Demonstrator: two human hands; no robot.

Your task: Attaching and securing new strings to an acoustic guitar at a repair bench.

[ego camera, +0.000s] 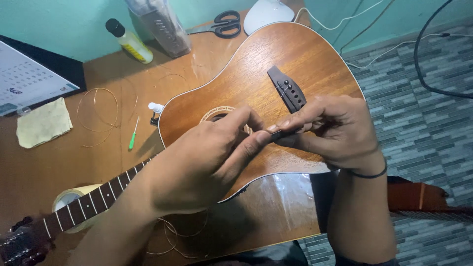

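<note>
Both hands meet over the guitar body (276,64): the left hand (197,162) pinches one end of a small dark piece (282,133) (too small to identify), and the right hand (330,130) pinches the other end. Just beyond them sits the dark bridge (287,88). Coiled wire strings (98,111) and a green screwdriver (133,135) lie toward the desk's left edge, scissors (221,24) at its far edge.

Upper left of the frame: a calendar (27,79), a yellow cloth (43,123) and a bottle (129,41). Scissors (220,24) lie top centre; tape roll (69,198) lower left.
</note>
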